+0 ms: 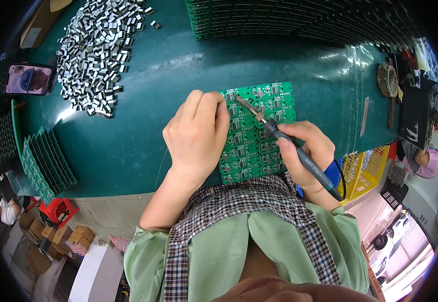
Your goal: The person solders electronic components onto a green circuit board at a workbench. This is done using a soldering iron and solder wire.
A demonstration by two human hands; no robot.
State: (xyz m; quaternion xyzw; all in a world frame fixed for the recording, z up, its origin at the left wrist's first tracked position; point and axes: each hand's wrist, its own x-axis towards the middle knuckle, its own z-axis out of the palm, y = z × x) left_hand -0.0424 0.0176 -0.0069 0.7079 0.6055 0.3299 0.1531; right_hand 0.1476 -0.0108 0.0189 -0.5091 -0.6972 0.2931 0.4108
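Note:
A green panel of circuit boards (241, 163) lies on the table in front of me, its near edge against my checked apron. My right hand (312, 146) grips a soldering iron (304, 158) like a pen, the tip slanting to the panel's upper left part. Beside that tip, at the panel's left edge, my left hand (196, 126) is closed in a pinch. A thin solder wire (162, 163) trails out behind its wrist; the pinched end is hidden by the fingers.
Small black-and-white components (95, 55) are heaped at the far left. A phone (29, 79) stands at the left edge, above a row of upright board panels (48, 163). More panels (299, 20) are stacked along the back. A round brown holder (387, 79) sits at right; a yellow crate (362, 173) is below.

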